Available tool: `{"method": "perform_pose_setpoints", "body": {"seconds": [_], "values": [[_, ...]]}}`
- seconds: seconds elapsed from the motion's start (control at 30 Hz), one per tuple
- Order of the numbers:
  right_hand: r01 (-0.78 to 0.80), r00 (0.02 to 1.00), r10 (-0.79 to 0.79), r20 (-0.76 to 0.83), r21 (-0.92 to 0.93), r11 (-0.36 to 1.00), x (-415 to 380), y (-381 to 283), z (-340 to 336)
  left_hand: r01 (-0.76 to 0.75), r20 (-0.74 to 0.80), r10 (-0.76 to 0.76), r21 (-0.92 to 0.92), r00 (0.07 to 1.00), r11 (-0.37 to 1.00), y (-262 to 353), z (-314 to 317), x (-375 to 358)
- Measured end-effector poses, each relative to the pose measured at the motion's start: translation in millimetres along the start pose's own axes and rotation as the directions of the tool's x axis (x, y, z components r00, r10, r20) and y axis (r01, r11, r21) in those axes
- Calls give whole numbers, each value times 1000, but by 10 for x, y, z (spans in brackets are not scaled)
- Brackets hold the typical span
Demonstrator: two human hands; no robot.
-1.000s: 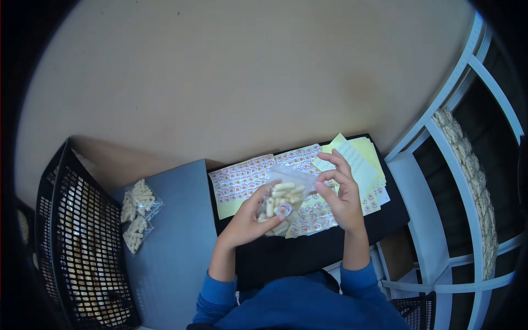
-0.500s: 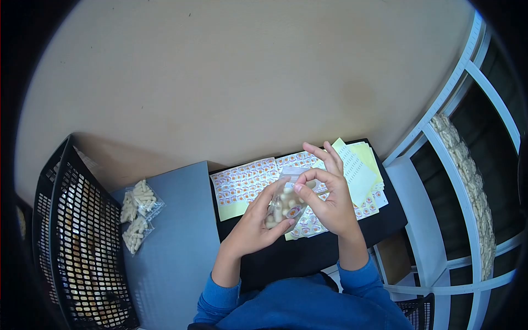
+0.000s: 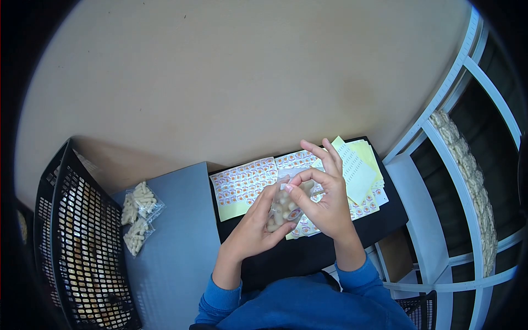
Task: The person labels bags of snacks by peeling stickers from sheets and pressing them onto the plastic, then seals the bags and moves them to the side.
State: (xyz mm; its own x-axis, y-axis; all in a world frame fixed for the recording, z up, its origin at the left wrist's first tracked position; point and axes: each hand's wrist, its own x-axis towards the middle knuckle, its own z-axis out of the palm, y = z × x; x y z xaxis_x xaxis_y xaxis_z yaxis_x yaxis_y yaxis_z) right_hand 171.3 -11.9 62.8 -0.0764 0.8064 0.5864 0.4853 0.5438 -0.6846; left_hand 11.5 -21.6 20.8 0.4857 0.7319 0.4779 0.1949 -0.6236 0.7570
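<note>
While the left hand (image 3: 252, 230) grasps the clear bag (image 3: 282, 209), the right hand (image 3: 324, 204) pinches its far end between fingertips.

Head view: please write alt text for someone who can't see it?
A person's left hand holds a clear bag of pale pieces; the right hand pinches near its top. Sticker sheets lie below on a black table; more bags lie left on a grey table beside a basket.

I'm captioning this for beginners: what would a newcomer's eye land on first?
Probably the clear bag of pale pieces in the left hand, near centre, with the right hand at its top. Next, the printed sheets on the black table, then the black basket at far left.
</note>
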Motion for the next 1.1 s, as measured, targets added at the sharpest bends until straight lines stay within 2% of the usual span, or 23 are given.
{"method": "perform_pose_setpoints", "body": {"seconds": [0.17,0.27,0.33,0.4,0.47,0.5,0.57,0.63,0.7,0.77,0.8,0.87,0.93,1.0,1.07,1.1], "values": [[43,998,-46,-38,-61,997,8,1,13,30,3,-30,15,1000,999,-8,-3,-13],[46,997,-47,-65,-23,999,3,39,34,-56,-25,56,4,998,998,-10,4,9],[40,995,-42,-91,-24,999,5,95,20,29,-1,-29,-29,1000,999,13,-16,7],[33,992,-36,-118,-23,999,9,114,7,43,13,-42,-80,999,996,-4,-5,-37],[-11,996,25,-85,159,987,12,117,0,56,24,-54,-132,998,990,-8,-6,-56],[-11,996,25,-85,159,987,14,111,4,70,51,-62,-160,997,985,-5,-13,-58],[-169,984,177,16,396,902,12,90,14,84,82,-70,-188,994,978,19,-15,-52],[-150,986,164,1,399,904,14,106,-1,185,73,-170,-360,983,914,58,-10,-37],[-132,989,149,-12,404,905,13,106,-2,159,88,-138,-328,987,931,37,-26,-19],[-46,997,65,-51,311,949,4,92,3,134,102,-108,-299,989,945,8,-16,-26],[-49,996,68,-51,311,949,3,88,17,127,116,-99,-263,988,956,-10,-5,-39],[-39,994,54,-95,148,988,8,85,51,120,134,-91,-228,987,966,-7,-2,-47],[-34,995,44,-89,115,993,-2,99,52,54,97,-35,-203,995,978,30,-20,-36],[-26,996,33,-83,84,996,-11,97,30,54,99,-34,-216,994,975,50,-37,-38],[-120,990,97,103,242,963,-39,86,-52,55,101,-32,-232,994,971,44,-35,-49],[-186,967,127,219,272,944,-88,158,-79,132,128,-98,-292,987,947,20,-30,-58]]}}
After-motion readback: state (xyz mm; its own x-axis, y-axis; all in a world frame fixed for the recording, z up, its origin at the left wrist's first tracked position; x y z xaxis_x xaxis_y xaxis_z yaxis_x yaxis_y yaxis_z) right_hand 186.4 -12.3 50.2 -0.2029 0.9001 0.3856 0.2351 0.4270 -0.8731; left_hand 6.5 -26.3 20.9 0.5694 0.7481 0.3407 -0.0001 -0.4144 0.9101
